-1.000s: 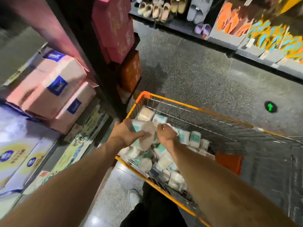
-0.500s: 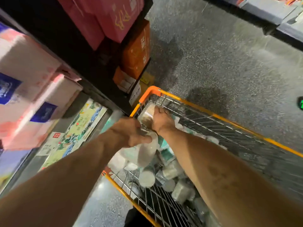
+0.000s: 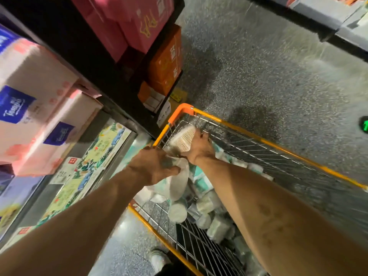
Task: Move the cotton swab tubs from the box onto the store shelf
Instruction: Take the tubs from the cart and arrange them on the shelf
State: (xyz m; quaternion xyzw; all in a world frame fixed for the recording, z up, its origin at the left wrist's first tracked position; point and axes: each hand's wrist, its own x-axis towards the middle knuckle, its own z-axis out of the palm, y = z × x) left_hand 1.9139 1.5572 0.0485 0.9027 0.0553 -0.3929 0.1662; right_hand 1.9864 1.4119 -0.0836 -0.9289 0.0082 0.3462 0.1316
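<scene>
Several white and teal cotton swab tubs (image 3: 209, 216) lie loose in an orange-rimmed wire cart (image 3: 258, 138). My left hand (image 3: 157, 166) grips a stack of tubs (image 3: 179, 182) over the near left part of the cart. My right hand (image 3: 201, 148) holds a clear tub (image 3: 184, 139) full of swabs at the cart's far left corner, tilted on its side. The store shelf (image 3: 111, 156) stands directly left of the cart.
On the shelf lie pink tissue packs (image 3: 39, 108) and flat green printed packs (image 3: 95, 158). Pink boxes (image 3: 135, 24) and orange boxes (image 3: 167, 62) fill the shelving beyond. My shoe (image 3: 159, 259) stands beside the cart. Speckled grey floor (image 3: 268, 76) extends right.
My right hand has reached to the cart's far left corner and taken a clear tub of swabs. My left hand keeps its stack. The view has tilted down and left.
</scene>
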